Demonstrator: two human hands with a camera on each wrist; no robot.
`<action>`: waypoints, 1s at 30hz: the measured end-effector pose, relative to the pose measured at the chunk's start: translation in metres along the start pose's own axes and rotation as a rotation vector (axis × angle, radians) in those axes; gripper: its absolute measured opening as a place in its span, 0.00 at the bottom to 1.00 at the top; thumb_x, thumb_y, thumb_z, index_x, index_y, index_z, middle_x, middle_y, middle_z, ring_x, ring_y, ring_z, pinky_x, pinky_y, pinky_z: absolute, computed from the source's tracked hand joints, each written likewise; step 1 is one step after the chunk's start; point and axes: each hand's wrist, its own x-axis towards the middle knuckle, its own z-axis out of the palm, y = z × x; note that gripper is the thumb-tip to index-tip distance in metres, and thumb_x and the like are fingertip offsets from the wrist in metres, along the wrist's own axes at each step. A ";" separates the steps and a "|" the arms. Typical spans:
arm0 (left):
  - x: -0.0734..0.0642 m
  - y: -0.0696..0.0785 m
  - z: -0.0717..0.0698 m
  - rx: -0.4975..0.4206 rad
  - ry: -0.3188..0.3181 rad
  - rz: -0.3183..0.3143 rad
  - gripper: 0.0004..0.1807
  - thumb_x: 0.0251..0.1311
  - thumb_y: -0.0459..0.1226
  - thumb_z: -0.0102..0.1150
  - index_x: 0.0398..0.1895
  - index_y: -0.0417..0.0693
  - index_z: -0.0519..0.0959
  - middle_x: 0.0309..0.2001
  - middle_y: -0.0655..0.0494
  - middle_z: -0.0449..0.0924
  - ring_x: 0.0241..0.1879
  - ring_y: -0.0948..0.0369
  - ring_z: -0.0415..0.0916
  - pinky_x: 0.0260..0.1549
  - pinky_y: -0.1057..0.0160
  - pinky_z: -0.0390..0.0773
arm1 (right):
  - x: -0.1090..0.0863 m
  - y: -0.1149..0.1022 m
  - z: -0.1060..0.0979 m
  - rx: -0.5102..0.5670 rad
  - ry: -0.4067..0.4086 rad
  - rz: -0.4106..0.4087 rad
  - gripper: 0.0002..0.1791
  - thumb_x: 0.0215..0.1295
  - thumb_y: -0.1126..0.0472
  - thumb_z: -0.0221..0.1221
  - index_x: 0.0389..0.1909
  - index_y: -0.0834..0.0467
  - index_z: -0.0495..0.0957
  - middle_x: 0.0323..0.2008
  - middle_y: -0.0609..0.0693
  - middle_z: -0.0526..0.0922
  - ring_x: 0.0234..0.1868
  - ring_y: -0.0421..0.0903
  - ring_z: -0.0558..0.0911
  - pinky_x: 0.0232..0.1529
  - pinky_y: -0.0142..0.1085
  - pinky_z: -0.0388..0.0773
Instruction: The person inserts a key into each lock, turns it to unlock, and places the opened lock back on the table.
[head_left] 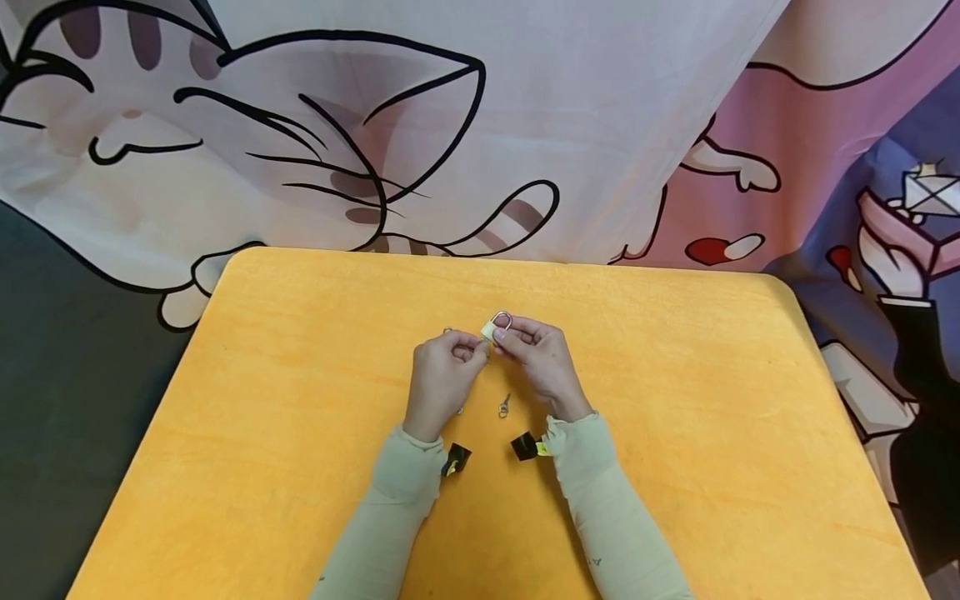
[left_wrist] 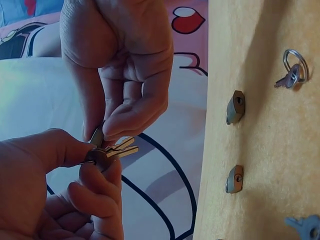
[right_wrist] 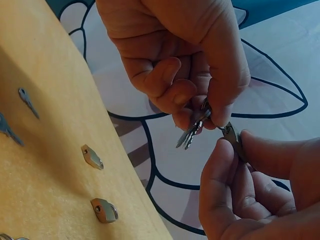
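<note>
My right hand (head_left: 543, 358) pinches a small padlock (head_left: 491, 330) between thumb and fingers, its silver shackle pointing up and away. My left hand (head_left: 446, 375) meets it from the left, thumb and fingertips pinching a bunch of small keys (left_wrist: 124, 147). In the right wrist view, several keys (right_wrist: 189, 134) fan out below the left fingertips. One key seems to touch the underside of the padlock (right_wrist: 233, 139); whether it sits in the keyhole I cannot tell. Fingers cover much of the lock body.
Two more padlocks (left_wrist: 236, 107) lie on the yellow table (head_left: 300, 333). Nearer the wrists is a key on a ring (head_left: 504, 407), and another small key (right_wrist: 28, 102) lies apart. A cat-patterned cloth (head_left: 600, 125) hangs behind the table's far edge.
</note>
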 end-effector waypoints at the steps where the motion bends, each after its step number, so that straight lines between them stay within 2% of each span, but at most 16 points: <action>1: 0.000 -0.001 0.000 0.004 0.002 0.009 0.06 0.60 0.35 0.69 0.29 0.41 0.86 0.21 0.58 0.82 0.18 0.66 0.76 0.34 0.62 0.80 | 0.000 0.000 0.000 -0.003 -0.002 0.000 0.15 0.69 0.72 0.60 0.54 0.74 0.78 0.41 0.51 0.86 0.38 0.41 0.86 0.51 0.47 0.81; 8: 0.002 -0.003 -0.001 0.036 -0.009 0.046 0.05 0.59 0.35 0.71 0.29 0.41 0.88 0.22 0.58 0.83 0.19 0.69 0.76 0.32 0.63 0.81 | 0.000 0.000 0.000 -0.002 -0.002 -0.003 0.14 0.69 0.71 0.60 0.53 0.74 0.80 0.41 0.51 0.87 0.37 0.42 0.86 0.51 0.49 0.81; 12: 0.001 -0.005 -0.002 0.066 -0.010 0.070 0.05 0.58 0.34 0.72 0.29 0.41 0.88 0.21 0.58 0.83 0.19 0.69 0.76 0.43 0.61 0.83 | 0.000 0.002 0.001 -0.006 -0.004 -0.008 0.15 0.69 0.72 0.60 0.54 0.74 0.79 0.42 0.53 0.87 0.37 0.42 0.85 0.48 0.43 0.83; 15: 0.001 -0.006 -0.002 0.083 -0.005 0.087 0.04 0.58 0.34 0.71 0.29 0.41 0.88 0.21 0.58 0.83 0.19 0.69 0.76 0.53 0.59 0.79 | 0.000 0.003 0.002 -0.010 -0.002 -0.008 0.15 0.69 0.71 0.60 0.54 0.74 0.79 0.44 0.55 0.87 0.37 0.41 0.85 0.46 0.40 0.83; 22: 0.000 -0.006 0.000 0.094 0.018 0.101 0.03 0.56 0.33 0.71 0.28 0.41 0.88 0.20 0.58 0.83 0.18 0.69 0.76 0.56 0.59 0.77 | 0.001 0.004 0.003 -0.037 0.004 -0.003 0.15 0.69 0.70 0.60 0.54 0.73 0.80 0.46 0.54 0.86 0.40 0.40 0.85 0.51 0.44 0.82; 25: 0.000 -0.005 0.001 0.117 0.033 0.115 0.03 0.55 0.32 0.71 0.27 0.40 0.88 0.19 0.57 0.82 0.17 0.68 0.76 0.52 0.59 0.80 | 0.000 0.004 0.003 -0.042 0.002 -0.002 0.15 0.70 0.70 0.60 0.54 0.73 0.80 0.47 0.53 0.86 0.41 0.40 0.85 0.54 0.48 0.79; 29: -0.002 -0.004 0.002 0.147 0.047 0.130 0.02 0.54 0.31 0.71 0.27 0.40 0.87 0.19 0.56 0.83 0.17 0.67 0.76 0.34 0.61 0.83 | 0.000 0.004 0.003 -0.039 0.002 0.000 0.14 0.70 0.71 0.59 0.54 0.72 0.80 0.46 0.53 0.86 0.41 0.40 0.85 0.56 0.52 0.77; 30: -0.002 -0.003 0.002 0.152 0.050 0.131 0.03 0.54 0.31 0.71 0.27 0.40 0.87 0.19 0.56 0.83 0.17 0.67 0.76 0.35 0.61 0.83 | 0.000 0.004 0.003 -0.037 0.002 0.000 0.14 0.70 0.71 0.59 0.54 0.72 0.80 0.46 0.54 0.86 0.41 0.40 0.85 0.56 0.52 0.77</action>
